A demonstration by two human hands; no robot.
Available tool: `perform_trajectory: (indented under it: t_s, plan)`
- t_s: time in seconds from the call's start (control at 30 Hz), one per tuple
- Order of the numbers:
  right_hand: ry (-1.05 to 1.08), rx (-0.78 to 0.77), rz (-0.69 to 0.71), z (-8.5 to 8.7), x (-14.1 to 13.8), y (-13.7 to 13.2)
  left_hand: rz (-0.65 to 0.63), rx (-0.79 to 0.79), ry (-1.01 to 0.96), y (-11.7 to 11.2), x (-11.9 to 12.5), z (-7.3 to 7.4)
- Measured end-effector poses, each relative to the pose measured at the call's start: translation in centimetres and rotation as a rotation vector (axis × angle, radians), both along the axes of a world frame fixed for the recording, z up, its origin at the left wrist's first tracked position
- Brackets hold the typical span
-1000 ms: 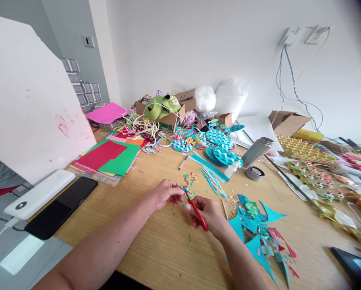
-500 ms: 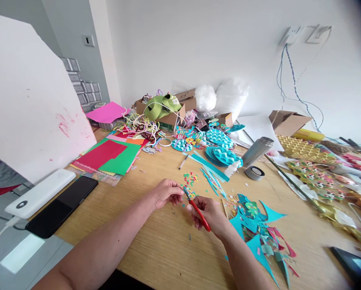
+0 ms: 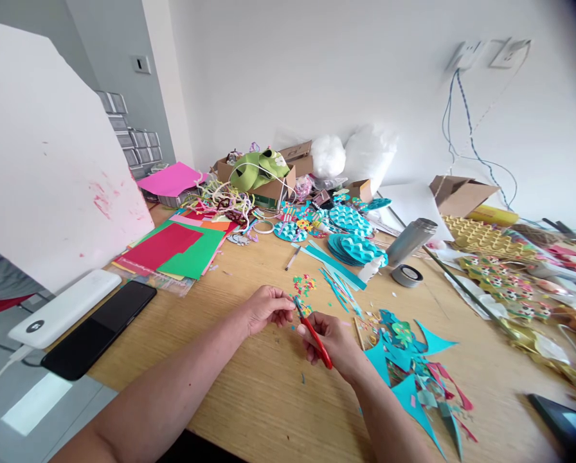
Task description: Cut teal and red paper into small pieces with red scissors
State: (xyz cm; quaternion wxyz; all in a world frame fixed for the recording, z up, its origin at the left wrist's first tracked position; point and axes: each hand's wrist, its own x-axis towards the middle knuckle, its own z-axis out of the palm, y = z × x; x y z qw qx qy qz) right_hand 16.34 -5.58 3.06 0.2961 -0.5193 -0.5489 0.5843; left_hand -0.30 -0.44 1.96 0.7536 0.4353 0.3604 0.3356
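Observation:
My right hand (image 3: 335, 344) is closed round small red-handled scissors (image 3: 314, 332), whose blades point up and left toward my left hand. My left hand (image 3: 265, 307) pinches a tiny paper piece at the scissor tips; the piece is too small to make out. Both hands hover just above the wooden table (image 3: 269, 399). A small heap of colourful paper bits (image 3: 304, 283) lies just beyond the hands. Teal paper offcuts (image 3: 408, 366) lie right of my right hand.
Sheets of red and green paper (image 3: 177, 251) lie at the left, with a black phone (image 3: 98, 329) and a white power bank (image 3: 61, 308) nearer the edge. Teal scalloped discs (image 3: 353, 247), a steel flask (image 3: 411, 241), cardboard boxes and craft clutter fill the back.
Almost nothing has moved. The scissors shifted slightly in my right hand as they work at the piece pinched in my left fingers.

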Motion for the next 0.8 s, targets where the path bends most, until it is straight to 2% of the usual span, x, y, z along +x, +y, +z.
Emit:
perform_trajectory:
  t_s: [0.8]
  plan:
    - [-0.002,-0.018,0.004,-0.38,0.11,0.08,0.003,0.012,0.037,-0.08,0.05,0.08]
